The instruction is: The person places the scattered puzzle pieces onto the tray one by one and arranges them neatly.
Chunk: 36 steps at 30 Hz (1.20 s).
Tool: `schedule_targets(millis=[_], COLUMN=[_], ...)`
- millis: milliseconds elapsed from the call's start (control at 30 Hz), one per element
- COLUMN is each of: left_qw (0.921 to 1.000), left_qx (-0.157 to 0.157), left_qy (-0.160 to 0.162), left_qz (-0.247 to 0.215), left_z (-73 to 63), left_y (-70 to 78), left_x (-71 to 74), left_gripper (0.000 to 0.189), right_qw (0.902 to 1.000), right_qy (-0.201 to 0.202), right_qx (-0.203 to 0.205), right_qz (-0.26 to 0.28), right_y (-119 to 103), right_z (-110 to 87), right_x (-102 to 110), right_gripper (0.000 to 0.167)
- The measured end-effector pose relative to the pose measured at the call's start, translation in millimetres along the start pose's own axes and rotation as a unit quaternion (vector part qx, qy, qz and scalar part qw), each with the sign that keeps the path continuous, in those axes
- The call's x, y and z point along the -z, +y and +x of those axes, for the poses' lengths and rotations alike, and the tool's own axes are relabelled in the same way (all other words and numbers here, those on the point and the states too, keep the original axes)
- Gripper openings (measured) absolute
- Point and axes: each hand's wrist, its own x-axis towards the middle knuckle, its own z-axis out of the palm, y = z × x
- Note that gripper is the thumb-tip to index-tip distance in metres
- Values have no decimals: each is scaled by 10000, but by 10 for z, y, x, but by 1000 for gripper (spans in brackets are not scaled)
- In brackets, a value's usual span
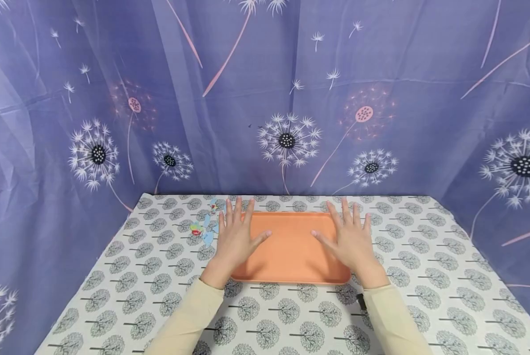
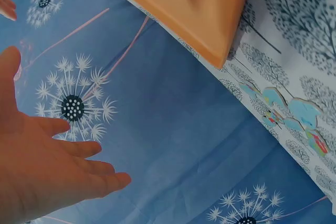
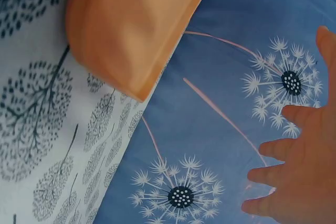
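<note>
Left hand (image 1: 234,236), orange rectangular tray (image 1: 291,246), right hand (image 1: 353,244): the tray's long axis ran from one hand to the other.

At the left, small light-blue pieces (image 1: 208,238), perhaps of a puzzle but too small to tell, lay on the tree-patterned tablecloth (image 1: 300,308), with the left hand nearer to them. This hand, its fingers spread, hung over the tray's left end and held nothing. The tray lay flat, lower than both hands, with neither clearly nearer. The right hand, also spread and without any object, hung over its right end.
</note>
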Motion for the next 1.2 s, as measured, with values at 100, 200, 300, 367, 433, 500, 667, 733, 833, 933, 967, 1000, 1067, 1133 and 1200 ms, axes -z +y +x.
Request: schedule_targets(millis=[100, 200, 300, 367, 433, 500, 667, 733, 833, 933, 967, 1000, 1067, 1133, 1200], left_qw=[9999, 9996, 9990, 9984, 9980, 9975, 9957, 9948, 9933, 9922, 9919, 9917, 9911, 9906, 9896], left_qx=[-26, -39, -89, -106, -106, -104, -24, 36, 90, 173, 201, 246, 310, 367, 471], left_qy=[69, 116, 242, 339, 413, 485, 615, 638, 708, 740, 758, 759, 740, 715, 651], left_qz=[-135, -262, -370, -441, -472, -497, -687, -791, -913, -992, -998, -1012, -1066, -1108, -1194], left_z=[8, 16, 24, 28, 32, 31, 30, 31, 36, 41, 43, 46, 55, 65, 73], left_y=[-31, -71, -118, -156, -195, -235, -353, -408, -487, -566, -592, -621, -674, -727, -773], left_x=[28, 63, 95, 114, 133, 160, 214, 226, 247, 271, 279, 283, 296, 300, 308], left_gripper=[92, 91, 89, 88, 86, 84, 81, 79, 78, 77, 77, 76, 75, 74, 72], right_qw=[9999, 9996, 9993, 9991, 9987, 9980, 9960, 9952, 9937, 9914, 9906, 9897, 9877, 9856, 9838], right_qy=[94, 222, 270, 259, 230, 206, 173, 182, 176, 142, 119, 96, 81, 58, 46], right_qx=[28, 63, 67, 42, 16, -19, -66, -73, -88, -122, -133, -151, -175, -204, -220], right_qz=[53, 152, 264, 340, 464, 596, 869, 955, 1102, 1295, 1353, 1418, 1552, 1676, 1777], right_y=[33, 62, 86, 97, 109, 126, 187, 214, 252, 283, 293, 302, 324, 344, 367], right_z=[19, 27, 25, 21, 18, 20, 38, 44, 51, 59, 62, 64, 68, 71, 76], right_x=[1, 9, 23, 37, 50, 59, 59, 55, 53, 55, 55, 56, 59, 62, 59], right_gripper=[85, 85, 86, 86, 85, 84, 80, 78, 76, 76, 75, 75, 74, 73, 72])
